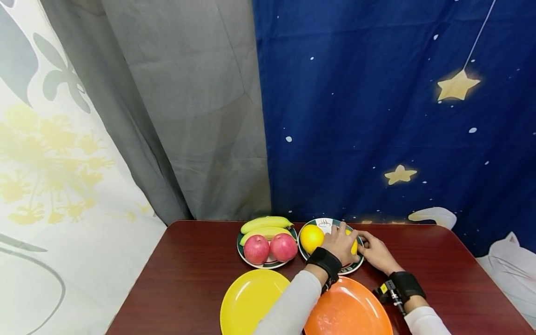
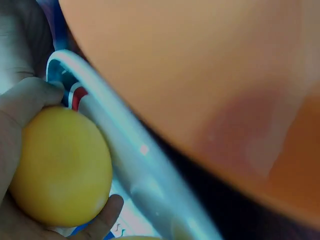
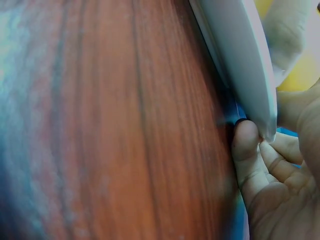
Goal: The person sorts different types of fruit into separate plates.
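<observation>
My left hand [image 1: 340, 245] reaches over a white plate with a dark patterned rim [image 1: 356, 266] and grips a smooth, yellow-skinned orange [image 2: 62, 167]. Thumb and fingers curl round that fruit, which sits low by the plate's inner wall in the left wrist view. Another orange [image 1: 311, 238] lies in the same plate, left of the hand. At the plate's right side, my right hand [image 1: 378, 253] pinches the rim [image 3: 267, 117]. In the right wrist view one digit is on the outside of the rim, and other fingers are on the inner side.
To the left, a matching plate [image 1: 244, 261] holds two bananas [image 1: 266, 225] and two red apples [image 1: 257, 250]. In front lie a yellow plate [image 1: 247, 298] and an orange plate [image 1: 347, 309], under my forearms. Curtains [image 1: 209, 116] hang behind the dark wooden table [image 1: 180, 274].
</observation>
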`<state>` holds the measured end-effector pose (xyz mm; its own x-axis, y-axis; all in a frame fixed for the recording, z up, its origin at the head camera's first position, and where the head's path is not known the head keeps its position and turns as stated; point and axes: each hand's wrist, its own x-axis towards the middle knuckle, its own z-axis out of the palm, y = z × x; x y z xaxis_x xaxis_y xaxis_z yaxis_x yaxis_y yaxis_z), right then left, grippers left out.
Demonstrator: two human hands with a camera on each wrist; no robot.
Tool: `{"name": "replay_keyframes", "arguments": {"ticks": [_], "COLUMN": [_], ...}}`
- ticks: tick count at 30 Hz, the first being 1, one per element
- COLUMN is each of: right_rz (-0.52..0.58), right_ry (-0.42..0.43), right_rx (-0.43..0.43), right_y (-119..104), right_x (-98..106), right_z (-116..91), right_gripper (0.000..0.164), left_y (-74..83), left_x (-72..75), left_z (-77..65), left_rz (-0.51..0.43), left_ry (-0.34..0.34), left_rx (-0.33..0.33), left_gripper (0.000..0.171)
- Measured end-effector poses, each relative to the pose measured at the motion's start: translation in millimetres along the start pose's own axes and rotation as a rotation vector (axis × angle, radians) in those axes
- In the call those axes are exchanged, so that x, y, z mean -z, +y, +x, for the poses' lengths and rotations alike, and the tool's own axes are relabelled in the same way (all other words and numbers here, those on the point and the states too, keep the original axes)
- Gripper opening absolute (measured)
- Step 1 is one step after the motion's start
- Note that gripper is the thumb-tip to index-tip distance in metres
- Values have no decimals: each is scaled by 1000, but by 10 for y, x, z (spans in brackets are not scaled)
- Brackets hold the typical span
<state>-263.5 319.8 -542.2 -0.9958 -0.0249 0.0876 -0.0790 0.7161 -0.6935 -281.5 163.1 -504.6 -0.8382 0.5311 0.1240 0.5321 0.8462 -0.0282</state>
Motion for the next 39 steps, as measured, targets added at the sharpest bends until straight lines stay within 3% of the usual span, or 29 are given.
{"name": "replay_keyframes", "arguments": {"ticks": [5,8,12,16,20,24,29,34,39], "right_rz": [36,56,34,-40,-107,-123,-89,-41,29], "right_ry": [-21,-13,4,23,30,20,10,-99,-204], "right_rx": [26,60,85,107,107,70,50,0,-14], "right_y": [-34,-69,-115,-146,-163,-171,-209,-239,-236], "right_x": [34,86,178,269,322,326,262,199,162], "right_z": [-23,-83,-226,-410,-604,-772,-912,-953,-964], "right_gripper": [54,57,57,53,48,42,36,40,48], "left_y": [-88,-220,-521,-888,-1198,-1389,-1480,-1495,-1473], "left_x": [117,307,635,902,1017,953,751,547,417], "left_z": [-10,-17,-70,-252,-527,-796,-1028,-1155,-1195], "left_rz": [75,94,78,32,-19,-50,-88,-134,-173], "left_ry": [43,80,118,165,207,231,231,192,146], "left_rx": [-55,-118,-159,-151,-117,-86,-62,-34,-8], "left_gripper": [75,78,78,74,69,65,64,64,65]}}
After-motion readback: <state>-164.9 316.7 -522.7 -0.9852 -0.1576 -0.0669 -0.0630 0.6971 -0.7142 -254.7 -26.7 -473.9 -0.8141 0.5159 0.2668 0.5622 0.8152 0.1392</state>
